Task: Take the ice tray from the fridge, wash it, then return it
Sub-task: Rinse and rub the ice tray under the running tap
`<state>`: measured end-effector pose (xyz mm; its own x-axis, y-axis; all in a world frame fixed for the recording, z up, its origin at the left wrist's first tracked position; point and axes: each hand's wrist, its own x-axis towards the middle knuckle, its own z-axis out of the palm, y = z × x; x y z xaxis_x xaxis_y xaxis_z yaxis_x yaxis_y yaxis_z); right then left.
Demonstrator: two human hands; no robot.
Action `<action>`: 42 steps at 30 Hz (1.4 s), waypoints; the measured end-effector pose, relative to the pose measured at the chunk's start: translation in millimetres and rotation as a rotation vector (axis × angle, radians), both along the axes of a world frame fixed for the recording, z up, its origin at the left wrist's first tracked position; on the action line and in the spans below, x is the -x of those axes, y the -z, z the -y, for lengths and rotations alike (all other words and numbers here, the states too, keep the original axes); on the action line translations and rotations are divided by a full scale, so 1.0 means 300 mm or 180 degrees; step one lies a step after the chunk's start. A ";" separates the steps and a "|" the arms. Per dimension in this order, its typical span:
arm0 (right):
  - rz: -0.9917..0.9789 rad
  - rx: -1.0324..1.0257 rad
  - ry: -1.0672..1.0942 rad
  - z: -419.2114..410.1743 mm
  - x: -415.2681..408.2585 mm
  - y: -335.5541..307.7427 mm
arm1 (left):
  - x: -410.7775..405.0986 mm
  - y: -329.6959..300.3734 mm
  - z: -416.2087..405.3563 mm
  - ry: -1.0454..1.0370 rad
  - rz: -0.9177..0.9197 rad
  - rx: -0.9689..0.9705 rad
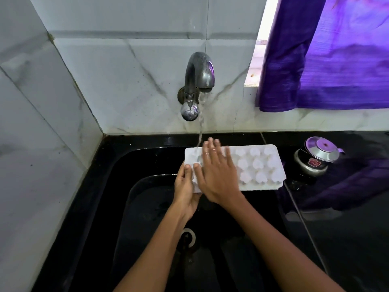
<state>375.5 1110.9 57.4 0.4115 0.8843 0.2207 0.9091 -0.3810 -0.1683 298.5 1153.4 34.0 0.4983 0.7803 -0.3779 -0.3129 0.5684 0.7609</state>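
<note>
Head view: white ice tray (259,165) held over the black sink (117,186) under the running tap (199,81).

Its long axis runs left to right, tilted slightly down toward the right, heart-shaped cells facing up. The left hand (186,190) grips the tray's left end, thumb on top. The right hand (216,173) lies flat on the cells, fingers straight and spread, holding nothing. Water (201,127) strikes the tray's left part.

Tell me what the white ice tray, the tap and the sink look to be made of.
White rectangular ice tray: probably translucent plastic or silicone; matte, milky, moulded cells.
Curved metal tap: chromed or steel, going by its mirror-like reflections, though dulled with spots.
Black sink: glossy, possibly polished stone or composite; the pictures cannot settle which.
</note>
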 end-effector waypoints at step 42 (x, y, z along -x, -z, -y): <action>-0.0020 0.0331 -0.0443 0.047 -0.022 0.027 | 0.301 -0.019 -0.097 -0.1017 -0.0343 0.0106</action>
